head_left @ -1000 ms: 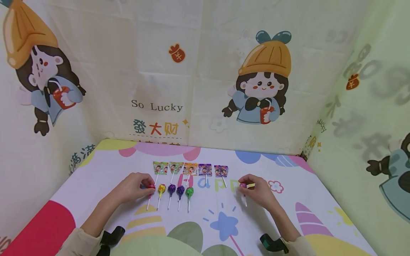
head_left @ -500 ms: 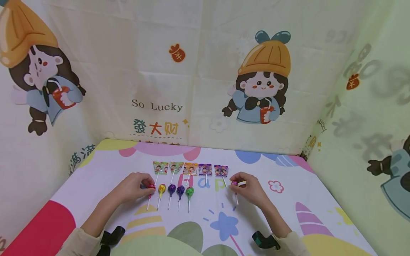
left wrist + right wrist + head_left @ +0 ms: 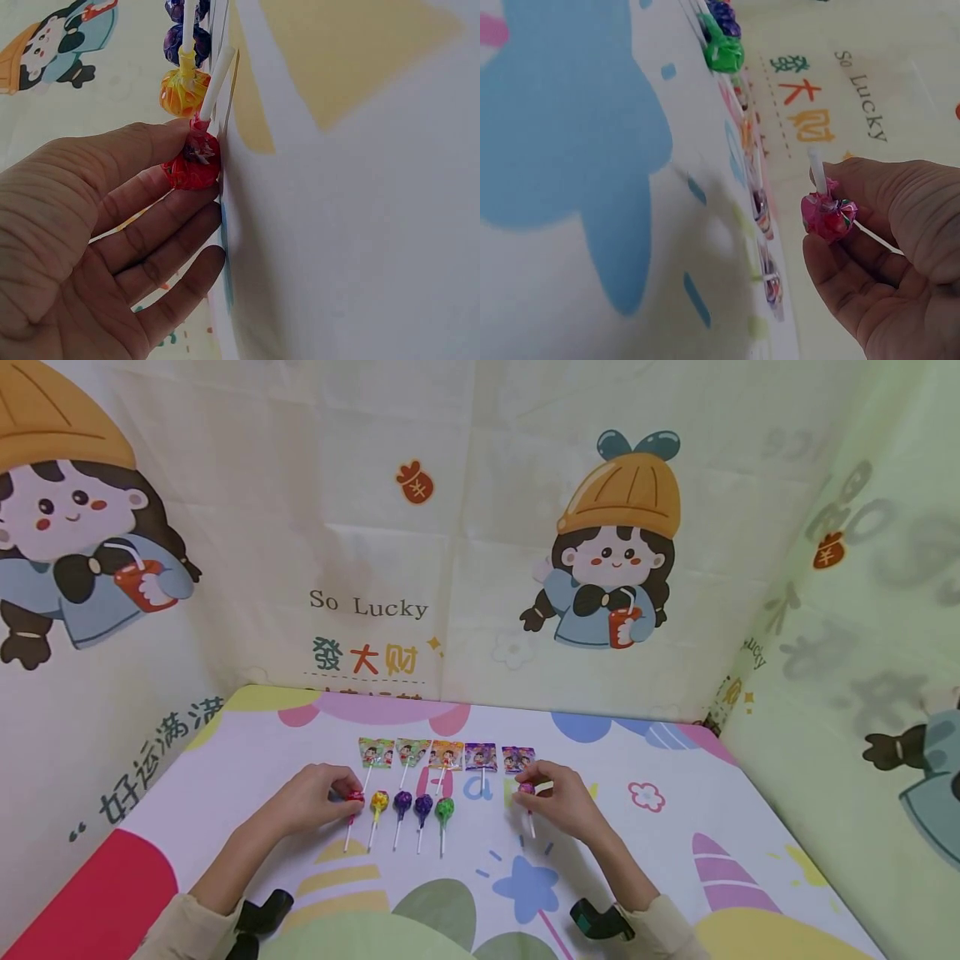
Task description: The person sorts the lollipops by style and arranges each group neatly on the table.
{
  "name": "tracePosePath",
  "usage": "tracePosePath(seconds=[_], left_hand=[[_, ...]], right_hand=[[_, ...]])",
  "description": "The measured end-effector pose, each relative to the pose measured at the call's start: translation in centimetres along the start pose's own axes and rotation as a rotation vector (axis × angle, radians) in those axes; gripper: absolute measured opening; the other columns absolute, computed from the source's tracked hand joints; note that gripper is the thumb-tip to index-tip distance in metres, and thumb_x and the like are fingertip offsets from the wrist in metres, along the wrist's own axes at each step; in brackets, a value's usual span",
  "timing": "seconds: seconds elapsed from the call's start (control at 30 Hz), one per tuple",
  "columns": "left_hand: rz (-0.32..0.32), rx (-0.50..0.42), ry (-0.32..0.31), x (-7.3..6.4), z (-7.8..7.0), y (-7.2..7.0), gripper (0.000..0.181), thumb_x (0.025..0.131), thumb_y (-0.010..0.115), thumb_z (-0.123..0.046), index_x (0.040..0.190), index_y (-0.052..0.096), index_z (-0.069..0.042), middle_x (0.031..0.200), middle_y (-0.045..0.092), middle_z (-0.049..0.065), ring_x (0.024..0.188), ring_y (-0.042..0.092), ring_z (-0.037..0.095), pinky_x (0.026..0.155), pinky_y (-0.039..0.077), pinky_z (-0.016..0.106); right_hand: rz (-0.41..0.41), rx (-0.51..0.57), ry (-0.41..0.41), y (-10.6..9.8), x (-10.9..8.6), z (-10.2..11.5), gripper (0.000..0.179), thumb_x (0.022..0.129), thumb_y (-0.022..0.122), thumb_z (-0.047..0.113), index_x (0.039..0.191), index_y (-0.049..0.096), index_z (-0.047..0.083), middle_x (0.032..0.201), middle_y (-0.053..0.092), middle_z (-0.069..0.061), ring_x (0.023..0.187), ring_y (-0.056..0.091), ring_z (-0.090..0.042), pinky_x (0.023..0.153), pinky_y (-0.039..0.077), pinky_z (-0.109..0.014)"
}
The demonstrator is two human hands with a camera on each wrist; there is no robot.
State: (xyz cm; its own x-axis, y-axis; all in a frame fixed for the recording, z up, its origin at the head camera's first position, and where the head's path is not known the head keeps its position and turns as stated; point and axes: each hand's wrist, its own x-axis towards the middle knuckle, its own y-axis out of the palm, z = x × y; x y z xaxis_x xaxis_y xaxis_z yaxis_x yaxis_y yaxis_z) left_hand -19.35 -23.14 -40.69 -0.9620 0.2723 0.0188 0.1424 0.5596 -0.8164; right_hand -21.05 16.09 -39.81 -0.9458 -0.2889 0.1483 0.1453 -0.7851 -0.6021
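Observation:
My left hand [image 3: 318, 797] pinches a red lollipop [image 3: 193, 166] by its wrapped head at the left end of the front row; its stick points toward me. Beside it in that row lie a yellow lollipop [image 3: 378, 802], two purple lollipops, one of them the nearer purple lollipop [image 3: 402, 802], and a green lollipop [image 3: 445, 810]. My right hand [image 3: 562, 802] holds a pink lollipop [image 3: 829, 216] between thumb and fingers, to the right of the green one. In the right wrist view the pink lollipop looks raised off the table.
Behind the front row lies a row of flat-packed lollipops, with a green packet [image 3: 376, 753], an orange packet [image 3: 446, 756] and a purple packet [image 3: 481, 757] among them. The patterned tabletop [image 3: 600, 893] meets a printed cloth backdrop [image 3: 480, 568] at its rear edge.
My right hand has moved left with the pink lollipop, coming closer to the green lollipop and in front of the rightmost packet. The left hand has stayed on the red lollipop.

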Motion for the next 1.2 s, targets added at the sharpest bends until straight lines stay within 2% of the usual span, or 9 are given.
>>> tracePosePath(seconds=[0.47,0.93,1.2], left_hand=[[0.001,-0.001,0.012,0.0,0.1,0.2,0.015,0.084,0.084,-0.019,0.092,0.072,-0.017,0.082,0.067,-0.008,0.079,0.058,0.013,0.078,0.052,0.036],[-0.002,-0.002,0.017,-0.1,-0.1,0.2,0.015,0.084,0.084,-0.018,0.092,0.072,-0.016,0.081,0.067,-0.008,0.079,0.058,0.012,0.078,0.052,0.036],[-0.002,0.004,0.014,-0.1,0.0,0.2,0.015,0.084,0.084,-0.019,0.092,0.072,-0.017,0.082,0.067,-0.008,0.080,0.058,0.013,0.079,0.052,0.037]], right_hand=[[0.028,-0.032,-0.018,2.4,0.5,1.1,0.021,0.088,0.081,0.014,0.104,0.071,0.006,0.095,0.070,0.001,0.087,0.064,-0.015,0.078,0.058,-0.022],[0.082,0.006,-0.095,4.6,0.9,1.9,0.021,0.088,0.081,0.014,0.103,0.071,0.003,0.097,0.070,-0.001,0.089,0.065,-0.015,0.079,0.059,-0.025],[0.117,0.023,-0.078,5.9,1.3,2.0,0.020,0.088,0.081,0.014,0.102,0.071,0.004,0.096,0.070,-0.002,0.088,0.064,-0.016,0.080,0.057,-0.023]])
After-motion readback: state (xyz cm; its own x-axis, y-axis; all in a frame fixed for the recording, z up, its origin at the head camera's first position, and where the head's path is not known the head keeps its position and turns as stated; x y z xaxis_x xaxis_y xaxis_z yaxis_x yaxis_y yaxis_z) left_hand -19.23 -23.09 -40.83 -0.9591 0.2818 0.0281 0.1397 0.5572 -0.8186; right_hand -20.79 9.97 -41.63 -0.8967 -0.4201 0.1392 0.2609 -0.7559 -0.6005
